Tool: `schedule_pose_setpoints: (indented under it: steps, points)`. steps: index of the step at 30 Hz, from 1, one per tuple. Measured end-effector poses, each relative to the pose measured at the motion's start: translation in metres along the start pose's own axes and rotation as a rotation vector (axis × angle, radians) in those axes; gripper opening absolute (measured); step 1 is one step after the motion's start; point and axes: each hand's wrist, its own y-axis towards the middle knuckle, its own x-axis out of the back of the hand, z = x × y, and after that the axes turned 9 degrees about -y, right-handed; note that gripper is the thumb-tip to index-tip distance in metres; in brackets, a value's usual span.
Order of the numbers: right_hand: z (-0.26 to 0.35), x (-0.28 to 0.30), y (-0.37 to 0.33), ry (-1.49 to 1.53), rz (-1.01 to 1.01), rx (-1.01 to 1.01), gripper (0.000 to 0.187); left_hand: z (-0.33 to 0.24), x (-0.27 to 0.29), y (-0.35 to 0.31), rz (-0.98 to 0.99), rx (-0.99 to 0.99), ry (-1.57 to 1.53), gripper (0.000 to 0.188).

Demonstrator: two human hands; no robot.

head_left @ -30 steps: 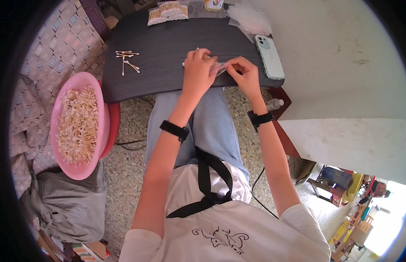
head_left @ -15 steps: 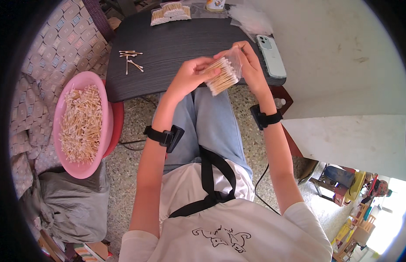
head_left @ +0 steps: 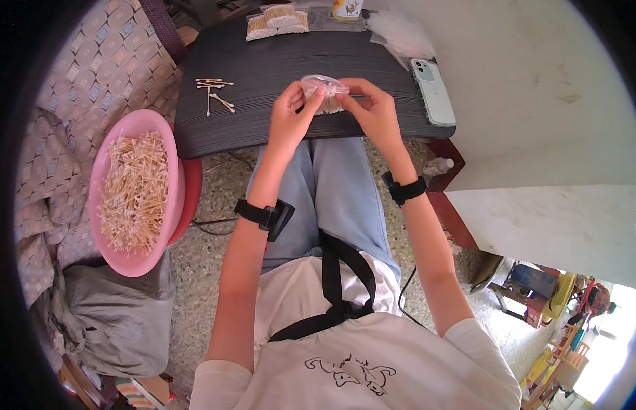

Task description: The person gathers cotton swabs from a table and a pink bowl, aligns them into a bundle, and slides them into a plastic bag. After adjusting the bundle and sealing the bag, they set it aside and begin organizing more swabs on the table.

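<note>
Between my two hands, over the near part of the dark table, is a clear plastic bag of cotton swabs (head_left: 329, 104). My left hand (head_left: 293, 113) grips its left side, thumb pressed on the front near the top. On the other side my right hand (head_left: 373, 109) pinches the bag's upper edge between thumb and fingers. The open end of the bag faces away from me, and its swabs stand bundled inside. Several loose cotton swabs (head_left: 215, 93) lie on the table to the left of my hands.
A pink basin (head_left: 173, 205) full of loose swabs stands at the left. Filled swab bags (head_left: 277, 24) are stacked at the table's far edge, beside a cup (head_left: 347, 9). Clear empty bags (head_left: 403, 35) and a pale phone (head_left: 433, 92) lie at the right. The dark table (head_left: 256, 75) abuts a wall.
My hands have moved left and turned the swab bag from tilted to upright. My right hand has come down from above the bag to its right side.
</note>
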Motion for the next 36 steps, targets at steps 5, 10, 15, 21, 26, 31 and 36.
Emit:
schedule_pose_setpoints:
  steps: [5, 10, 15, 21, 26, 31, 36]
  points:
    - [0.003, -0.005, 0.002, 0.330, 0.035, -0.243, 0.021, 0.002, -0.002, 0.000, -0.048, 0.057, -0.096, 0.024]
    - [0.004, -0.005, 0.007, 0.317, 0.082, -0.366, 0.021, 0.006, -0.005, 0.004, -0.078, 0.117, -0.193, 0.020]
    - [0.001, -0.006, 0.012, 0.419, 0.103, -0.442, 0.020, 0.009, -0.004, 0.009, -0.049, 0.141, -0.150, 0.022]
    - [-0.002, -0.013, 0.014, 0.335, 0.042, -0.387, 0.024, 0.008, -0.004, 0.012, -0.023, -0.008, -0.012, 0.027]
    - [0.002, -0.011, 0.010, 0.254, 0.001, -0.274, 0.021, 0.000, 0.002, 0.010, -0.024, 0.002, 0.083, 0.025]
    - [0.010, -0.010, 0.010, 0.111, -0.052, -0.178, 0.020, -0.010, 0.002, 0.009, -0.028, 0.019, 0.060, 0.025]
    - [0.009, -0.006, 0.011, 0.101, -0.078, -0.197, 0.019, -0.012, -0.001, 0.010, -0.070, 0.087, 0.023, 0.033]
